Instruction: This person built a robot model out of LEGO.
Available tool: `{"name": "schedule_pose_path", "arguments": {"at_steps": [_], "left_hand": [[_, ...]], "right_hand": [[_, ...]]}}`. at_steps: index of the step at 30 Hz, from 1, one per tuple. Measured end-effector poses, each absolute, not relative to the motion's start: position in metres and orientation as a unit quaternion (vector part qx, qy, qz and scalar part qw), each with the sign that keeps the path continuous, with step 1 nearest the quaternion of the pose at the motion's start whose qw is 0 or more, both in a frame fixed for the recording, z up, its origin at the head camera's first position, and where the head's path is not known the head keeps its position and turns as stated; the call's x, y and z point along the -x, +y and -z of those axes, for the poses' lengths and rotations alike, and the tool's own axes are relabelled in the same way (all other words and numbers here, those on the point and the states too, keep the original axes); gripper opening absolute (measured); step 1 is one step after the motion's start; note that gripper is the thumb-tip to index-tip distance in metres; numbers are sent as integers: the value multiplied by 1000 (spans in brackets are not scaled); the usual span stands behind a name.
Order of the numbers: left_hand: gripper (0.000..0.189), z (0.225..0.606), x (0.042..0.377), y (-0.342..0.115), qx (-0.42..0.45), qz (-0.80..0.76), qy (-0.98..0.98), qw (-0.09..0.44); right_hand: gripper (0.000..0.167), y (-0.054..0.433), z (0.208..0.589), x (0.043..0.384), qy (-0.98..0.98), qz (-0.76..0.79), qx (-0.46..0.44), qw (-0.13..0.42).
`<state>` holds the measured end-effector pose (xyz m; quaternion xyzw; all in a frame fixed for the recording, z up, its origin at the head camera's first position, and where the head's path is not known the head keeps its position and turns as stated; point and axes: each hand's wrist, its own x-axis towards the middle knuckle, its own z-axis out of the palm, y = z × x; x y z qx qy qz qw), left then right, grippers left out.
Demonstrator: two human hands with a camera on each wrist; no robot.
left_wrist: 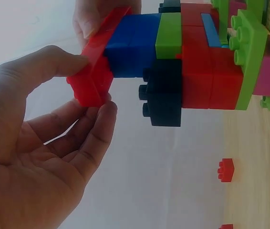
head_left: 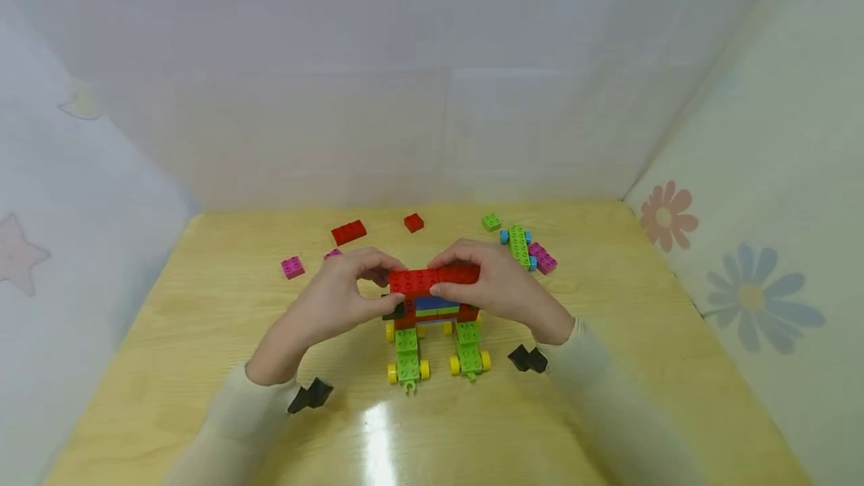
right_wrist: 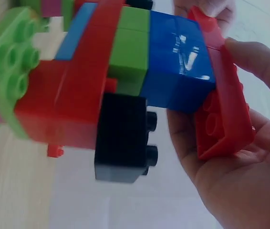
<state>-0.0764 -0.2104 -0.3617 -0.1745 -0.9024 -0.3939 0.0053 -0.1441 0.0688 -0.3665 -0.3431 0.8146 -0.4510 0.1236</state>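
Observation:
Two red bricks lie end to end on top of a built toy-brick structure. My left hand [head_left: 340, 287] pinches the left red brick [left_wrist: 93, 81] between thumb and fingers. At the other end, my right hand [head_left: 496, 280] grips the right red brick [right_wrist: 228, 114], whose hollow underside partly shows past the blue bricks [right_wrist: 178, 62]. Below the blue are lime-green bricks [left_wrist: 168, 36], then red bricks [left_wrist: 211, 76]. Black bricks [left_wrist: 163, 98] [right_wrist: 120, 138] jut out on either side. Two lime-green wheeled bases [head_left: 408, 355] [head_left: 469, 351] with yellow wheels carry the structure.
Behind my hands lie a long red brick [head_left: 348, 232], a small red brick [head_left: 414, 223] and a lime-green brick [head_left: 491, 222]. A blue-wheeled green base [head_left: 518, 244] touches a magenta brick [head_left: 544, 258]. Two smaller magenta bricks [head_left: 292, 267] [head_left: 333, 253] lie left. Cloth walls [head_left: 432, 133] border the table.

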Motion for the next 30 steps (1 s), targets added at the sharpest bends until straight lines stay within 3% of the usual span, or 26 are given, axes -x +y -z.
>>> {"name": "schedule_pose_path", "arguments": {"at_steps": [13, 30], "left_hand": [[30, 366, 79, -212, 181, 399, -898, 29], [32, 378, 89, -207, 173, 442, -880, 23]], "right_hand": [[32, 52, 366, 142, 798, 469, 364, 108], [33, 57, 365, 142, 803, 469, 355, 98]]}}
